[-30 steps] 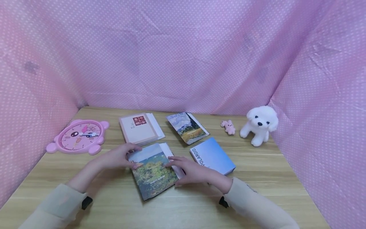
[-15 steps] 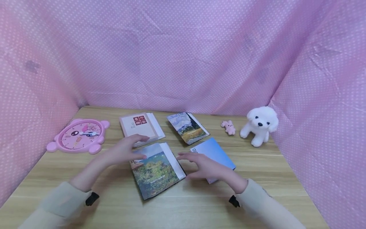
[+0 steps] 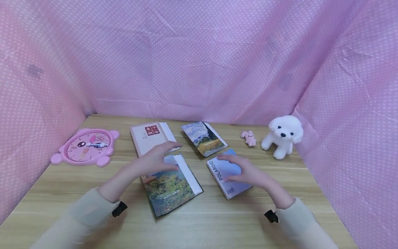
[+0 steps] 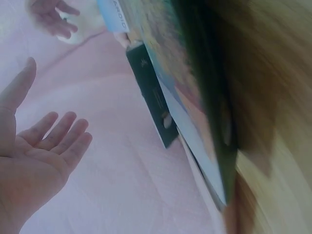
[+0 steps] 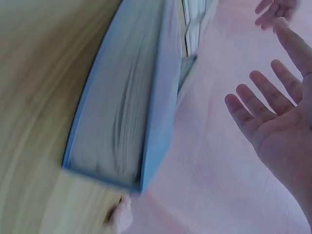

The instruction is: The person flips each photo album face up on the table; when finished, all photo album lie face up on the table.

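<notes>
My left hand [image 3: 155,160] is held above the near photo album [image 3: 169,192], which has a painted garden cover. Its fingers are spread and relaxed in the left wrist view, apart from the album. Over the blue Polaroid album [image 3: 233,188] hovers my right hand [image 3: 248,171], fingers extended and apart from it. In the right wrist view the thick page edges of the blue album [image 5: 117,97] face me. Partly covered by my left hand, a pale album with red Chinese characters [image 3: 147,140] lies behind the garden one. Another album with a painted landscape [image 3: 203,138] lies to its right.
A pink bear-shaped clock [image 3: 87,147] lies at the left of the wooden table [image 3: 192,230]. At the back right are a small pink rabbit toy [image 3: 249,139] and a white plush dog [image 3: 282,136]. Pink dotted cloth [image 3: 192,69] walls the back and sides.
Both hands have left the garden album. The left hand rose and shifted right above it; the right hand moved right, over the blue album. The albums stay about where they were.
</notes>
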The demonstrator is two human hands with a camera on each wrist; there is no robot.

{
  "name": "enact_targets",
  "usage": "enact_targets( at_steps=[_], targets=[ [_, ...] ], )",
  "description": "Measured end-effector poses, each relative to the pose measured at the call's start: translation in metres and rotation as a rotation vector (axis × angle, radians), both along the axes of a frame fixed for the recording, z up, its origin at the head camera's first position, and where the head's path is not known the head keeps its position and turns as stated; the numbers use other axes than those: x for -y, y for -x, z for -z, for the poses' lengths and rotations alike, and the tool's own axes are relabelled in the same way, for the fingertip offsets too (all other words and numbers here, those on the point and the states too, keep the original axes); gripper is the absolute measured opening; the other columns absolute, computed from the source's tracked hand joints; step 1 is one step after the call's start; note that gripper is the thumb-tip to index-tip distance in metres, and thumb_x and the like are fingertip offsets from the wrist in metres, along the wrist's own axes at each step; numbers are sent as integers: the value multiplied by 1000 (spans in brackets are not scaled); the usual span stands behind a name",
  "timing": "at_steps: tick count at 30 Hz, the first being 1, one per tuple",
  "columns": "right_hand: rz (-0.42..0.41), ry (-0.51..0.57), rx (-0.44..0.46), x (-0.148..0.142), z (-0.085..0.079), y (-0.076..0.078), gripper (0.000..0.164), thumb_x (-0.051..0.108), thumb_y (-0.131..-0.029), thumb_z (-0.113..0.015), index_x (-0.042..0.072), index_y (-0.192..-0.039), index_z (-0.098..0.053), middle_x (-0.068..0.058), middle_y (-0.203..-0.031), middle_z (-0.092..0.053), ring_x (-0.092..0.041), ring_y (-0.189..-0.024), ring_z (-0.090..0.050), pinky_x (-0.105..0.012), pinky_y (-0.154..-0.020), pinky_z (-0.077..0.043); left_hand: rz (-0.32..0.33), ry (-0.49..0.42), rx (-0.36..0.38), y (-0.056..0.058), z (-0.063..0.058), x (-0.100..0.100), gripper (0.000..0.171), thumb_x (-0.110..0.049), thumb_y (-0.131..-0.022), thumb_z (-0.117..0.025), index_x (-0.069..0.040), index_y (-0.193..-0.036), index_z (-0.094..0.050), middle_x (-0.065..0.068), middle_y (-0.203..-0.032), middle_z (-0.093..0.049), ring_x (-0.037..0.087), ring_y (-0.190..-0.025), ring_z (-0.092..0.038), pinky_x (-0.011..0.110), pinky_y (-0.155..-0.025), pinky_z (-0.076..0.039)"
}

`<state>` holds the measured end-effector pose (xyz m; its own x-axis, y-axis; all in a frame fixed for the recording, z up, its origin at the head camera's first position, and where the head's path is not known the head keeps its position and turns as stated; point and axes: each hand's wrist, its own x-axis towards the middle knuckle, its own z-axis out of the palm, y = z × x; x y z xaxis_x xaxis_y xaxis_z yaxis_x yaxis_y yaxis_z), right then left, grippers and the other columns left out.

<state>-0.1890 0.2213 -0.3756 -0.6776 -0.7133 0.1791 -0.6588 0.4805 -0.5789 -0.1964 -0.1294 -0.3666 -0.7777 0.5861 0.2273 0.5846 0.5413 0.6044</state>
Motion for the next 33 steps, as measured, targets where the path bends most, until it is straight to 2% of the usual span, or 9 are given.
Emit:
enact_targets(
  at_steps=[4, 8, 13, 20, 27, 33],
  targets=[
    [16, 15, -94, -20, -3, 3, 63, 21, -76, -79, 12, -133, -53, -6, -139, -51, -29, -129, -46, -46, -105, -39, 3, 31, 51, 3, -1, -16, 81, -39, -76, -78, -11, -142, -41, 8, -142, -46, 27, -130, -43, 46, -108, -36],
    [45, -2, -116, -36, -5, 5, 65, 27, -77, -78, 12, -135, -51, -6, -142, -48, -25, -127, -48, -42, -104, -42, 5, 66, 90, 8, -4, -31, 83, -45, -76, -76, -17, -144, -38, 6, -146, -42, 24, -134, -38, 44, -110, -34],
    [96, -23, -60, -54, -3, 5, 71, 23, -76, -79, 10, -139, -46, -6, -145, -44, -25, -130, -44, -46, -104, -40, 60, 89, 88, 17, -5, -49, 87, -44, -76, -76, -12, -145, -36, 11, -149, -37, 27, -137, -34, 45, -112, -30],
    [167, -66, 21, -74, 8, 4, 78, 26, -76, -79, 12, -143, -41, -5, -147, -41, -24, -132, -40, -43, -104, -40, 125, 141, 93, 30, -4, -75, 88, -42, -76, -77, -12, -147, -33, 8, -149, -36, 26, -137, -34, 42, -110, -34],
    [166, -90, 67, -87, 19, 8, 86, 28, -73, -81, 8, -144, -38, -9, -146, -41, -28, -131, -40, -44, -102, -43, 174, 215, 120, 43, 1, -104, 90, -36, -77, -78, -10, -148, -30, 7, -150, -35, 24, -138, -32, 39, -112, -32],
    [129, -91, 97, -94, 31, 12, 91, 31, -70, -82, 7, -145, -35, -10, -149, -37, -31, -134, -35, -44, -103, -41, 220, 299, 135, 54, 14, -125, 92, -34, -76, -79, -10, -149, -28, 9, -152, -32, 25, -140, -28, 37, -114, -28]
  ],
)
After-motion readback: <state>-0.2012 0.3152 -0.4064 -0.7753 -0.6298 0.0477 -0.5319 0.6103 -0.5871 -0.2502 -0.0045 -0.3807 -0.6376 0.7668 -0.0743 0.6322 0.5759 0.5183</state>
